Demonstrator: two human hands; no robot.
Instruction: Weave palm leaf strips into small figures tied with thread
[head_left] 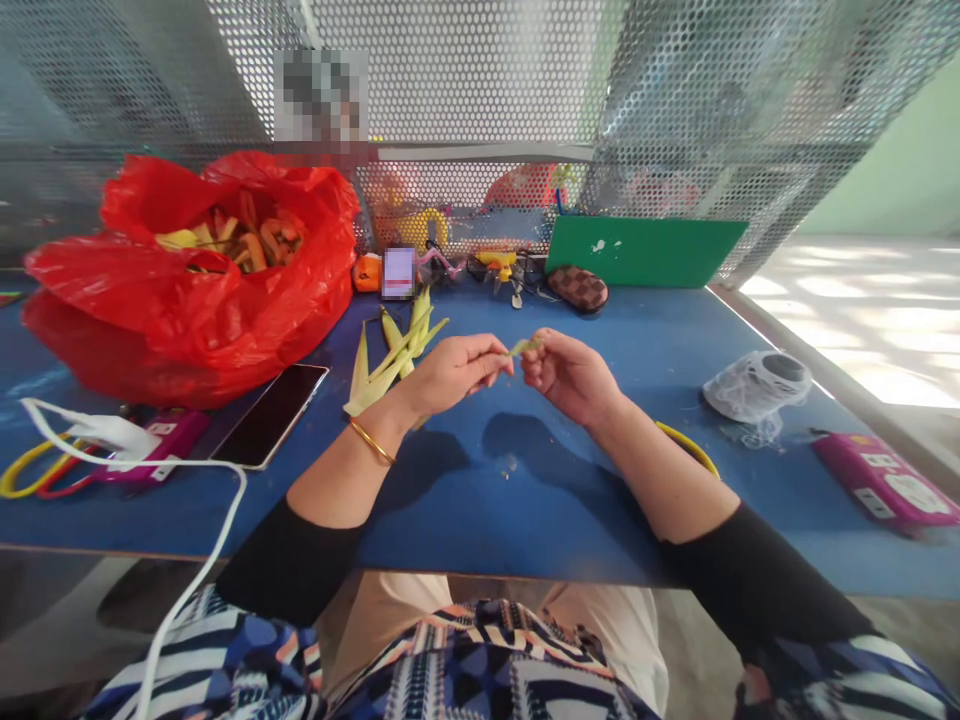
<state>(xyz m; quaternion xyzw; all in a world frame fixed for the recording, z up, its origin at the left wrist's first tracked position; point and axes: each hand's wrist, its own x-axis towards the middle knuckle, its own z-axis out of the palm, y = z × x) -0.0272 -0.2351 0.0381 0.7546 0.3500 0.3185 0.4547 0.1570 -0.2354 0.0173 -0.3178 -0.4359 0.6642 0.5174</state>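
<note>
Above the middle of the table, my left hand [466, 368] and my right hand [566, 372] pinch the two ends of a small pale green strip [523, 347], which looks like a piece of corn husk. Fingers of both hands are closed, and a short stretch of the strip shows between them. Just behind my left hand lie several longer pale green husk leaves [390, 365], partly hidden by that hand and wrist. Small light scraps [509, 466] are on the blue table [480, 530] below my hands.
At left stands a red plastic bag [300, 300] with orange-brown pieces inside, near a phone [271, 415], a purple power bank [161, 445] and a white cable [225, 530]. Rightward are a white thread spool [757, 385] and another purple pack [885, 480]. A green board [645, 250] leans at the back.
</note>
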